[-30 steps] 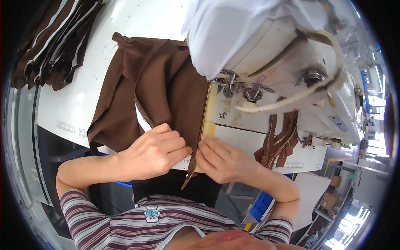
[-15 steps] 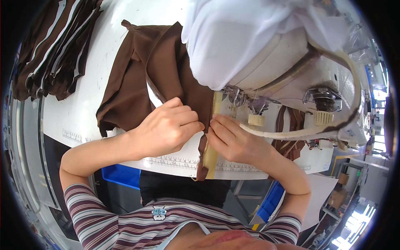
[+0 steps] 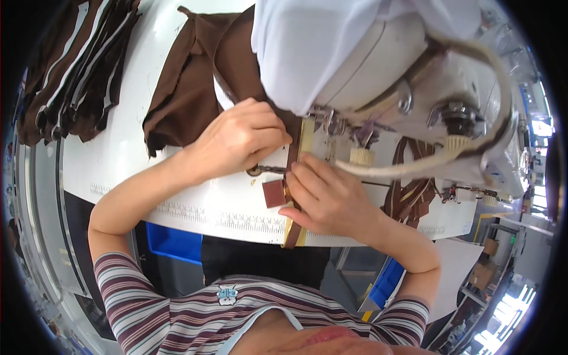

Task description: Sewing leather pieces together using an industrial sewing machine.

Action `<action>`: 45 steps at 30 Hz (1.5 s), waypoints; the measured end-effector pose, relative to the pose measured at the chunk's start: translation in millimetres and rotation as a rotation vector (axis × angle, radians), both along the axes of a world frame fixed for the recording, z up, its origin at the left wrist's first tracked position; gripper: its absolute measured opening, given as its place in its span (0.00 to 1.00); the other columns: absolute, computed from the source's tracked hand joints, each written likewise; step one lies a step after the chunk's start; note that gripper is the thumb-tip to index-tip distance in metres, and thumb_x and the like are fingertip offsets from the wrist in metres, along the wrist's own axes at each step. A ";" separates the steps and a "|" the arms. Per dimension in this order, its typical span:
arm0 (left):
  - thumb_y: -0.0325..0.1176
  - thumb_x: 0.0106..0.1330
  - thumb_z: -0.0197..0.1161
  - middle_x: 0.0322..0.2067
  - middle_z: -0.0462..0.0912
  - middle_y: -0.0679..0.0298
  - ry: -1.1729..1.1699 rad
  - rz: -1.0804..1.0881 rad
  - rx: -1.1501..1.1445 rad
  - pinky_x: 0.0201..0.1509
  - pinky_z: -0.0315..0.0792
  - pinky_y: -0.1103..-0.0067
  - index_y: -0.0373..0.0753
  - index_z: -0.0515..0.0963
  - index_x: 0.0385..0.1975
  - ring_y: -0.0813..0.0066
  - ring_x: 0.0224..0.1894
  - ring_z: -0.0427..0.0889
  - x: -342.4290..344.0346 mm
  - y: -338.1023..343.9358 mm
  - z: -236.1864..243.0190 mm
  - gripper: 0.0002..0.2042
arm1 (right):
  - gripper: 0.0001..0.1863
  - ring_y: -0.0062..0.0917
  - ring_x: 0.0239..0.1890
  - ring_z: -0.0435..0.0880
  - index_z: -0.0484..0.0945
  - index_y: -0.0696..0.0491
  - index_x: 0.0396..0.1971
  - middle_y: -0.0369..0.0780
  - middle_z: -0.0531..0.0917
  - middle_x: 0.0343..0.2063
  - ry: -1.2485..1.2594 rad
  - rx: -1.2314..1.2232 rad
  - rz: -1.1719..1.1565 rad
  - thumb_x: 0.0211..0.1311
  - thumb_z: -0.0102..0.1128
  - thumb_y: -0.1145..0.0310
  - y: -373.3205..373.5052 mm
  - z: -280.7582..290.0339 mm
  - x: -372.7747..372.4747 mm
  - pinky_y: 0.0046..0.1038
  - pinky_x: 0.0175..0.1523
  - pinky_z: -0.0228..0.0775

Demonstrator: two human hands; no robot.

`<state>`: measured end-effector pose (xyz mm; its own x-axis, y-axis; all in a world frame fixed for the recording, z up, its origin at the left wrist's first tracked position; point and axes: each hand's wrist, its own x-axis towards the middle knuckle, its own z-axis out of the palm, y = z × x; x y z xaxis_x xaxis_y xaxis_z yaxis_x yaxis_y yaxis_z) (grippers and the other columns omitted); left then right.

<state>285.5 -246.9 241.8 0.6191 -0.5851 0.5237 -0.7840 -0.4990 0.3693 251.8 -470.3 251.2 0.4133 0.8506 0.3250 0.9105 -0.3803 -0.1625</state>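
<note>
Brown fabric (image 3: 177,106) spreads over the white table on the left, its right edge running beneath the sewing machine (image 3: 373,77). My left hand (image 3: 242,142) is closed at the fabric's right edge, fingertips pinching it. A brown zipper strip (image 3: 292,234) comes down from there, over a yellow band, to the table's front edge. My right hand (image 3: 331,198) is closed on that strip, thumb below and fingers above. Beside its fingertips lies a small reddish-brown square piece (image 3: 273,194). Between the hands shows a dark metal piece (image 3: 255,171) with a ringed end.
Dark brown pieces with white strips (image 3: 80,71) lie at the far left. A white cloth (image 3: 319,47) covers the machine's head. More brown zippers (image 3: 411,189) lie right of my right hand. Below the table edge hangs a blue bin (image 3: 173,242). Ruler markings run along the front edge.
The fabric and my left hand have moved away from me, under the machine. My right hand has turned around the strip, and the reddish-brown square and ringed metal piece now show.
</note>
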 end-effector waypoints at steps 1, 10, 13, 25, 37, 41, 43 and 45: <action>0.26 0.46 0.65 0.28 0.78 0.66 -0.028 -0.027 0.028 0.37 0.69 0.77 0.36 0.81 0.26 0.70 0.34 0.75 2.4 0.3 -1.2 0.06 | 0.24 0.36 0.48 0.77 0.78 0.59 0.36 0.44 0.77 0.39 -0.010 0.004 -0.007 0.45 0.66 0.54 -1.2 -0.6 0.5 0.31 0.46 0.75; 0.26 0.47 0.65 0.29 0.78 0.65 -0.098 -0.074 0.059 0.39 0.70 0.77 0.36 0.81 0.27 0.71 0.35 0.76 3.2 -3.8 -2.4 0.07 | 0.11 0.35 0.45 0.79 0.75 0.60 0.31 0.45 0.78 0.37 -0.147 0.040 -0.006 0.45 0.58 0.72 -1.6 -11.4 0.9 0.27 0.42 0.77; 0.27 0.47 0.65 0.30 0.79 0.65 -0.137 -0.089 0.040 0.38 0.72 0.77 0.36 0.81 0.27 0.71 0.36 0.78 4.0 -2.7 -3.5 0.07 | 0.12 0.35 0.46 0.79 0.75 0.59 0.31 0.44 0.78 0.38 -0.140 0.036 0.014 0.44 0.58 0.71 -3.3 -9.8 2.3 0.26 0.43 0.76; 0.26 0.45 0.66 0.30 0.82 0.64 -0.131 -0.138 0.080 0.35 0.75 0.75 0.37 0.82 0.26 0.68 0.33 0.80 24.7 6.6 11.9 0.07 | 0.15 0.32 0.51 0.79 0.80 0.56 0.35 0.42 0.80 0.42 -0.054 -0.033 -0.019 0.42 0.59 0.73 -3.7 -2.6 20.0 0.26 0.46 0.75; 0.23 0.50 0.64 0.32 0.82 0.61 -0.054 0.022 0.121 0.39 0.75 0.73 0.35 0.82 0.31 0.62 0.36 0.79 38.2 13.3 11.8 0.07 | 0.08 0.24 0.32 0.80 0.77 0.56 0.35 0.41 0.82 0.31 1.008 0.540 -0.570 0.53 0.56 0.76 -23.2 -23.7 51.3 0.26 0.39 0.70; 0.27 0.50 0.66 0.34 0.81 0.61 -0.184 0.107 0.153 0.43 0.73 0.70 0.34 0.80 0.30 0.62 0.41 0.77 29.8 20.1 15.7 0.08 | 0.09 0.22 0.32 0.77 0.74 0.58 0.35 0.39 0.80 0.28 0.859 0.639 -0.379 0.55 0.60 0.71 -12.7 0.2 35.3 0.26 0.37 0.67; 0.29 0.49 0.69 0.31 0.79 0.61 0.007 -0.005 0.016 0.43 0.73 0.70 0.35 0.79 0.30 0.62 0.38 0.76 3.6 7.7 18.5 0.09 | 0.10 0.26 0.32 0.77 0.74 0.58 0.34 0.40 0.80 0.29 0.606 0.395 -0.392 0.55 0.61 0.70 -4.1 -2.9 14.6 0.28 0.38 0.68; 0.27 0.48 0.69 0.30 0.79 0.62 0.119 -0.058 0.009 0.41 0.73 0.73 0.36 0.79 0.29 0.63 0.37 0.76 -4.5 5.0 8.3 0.08 | 0.10 0.38 0.32 0.78 0.73 0.57 0.32 0.42 0.79 0.27 0.231 0.200 -0.364 0.52 0.61 0.68 1.7 -5.6 8.2 0.38 0.40 0.70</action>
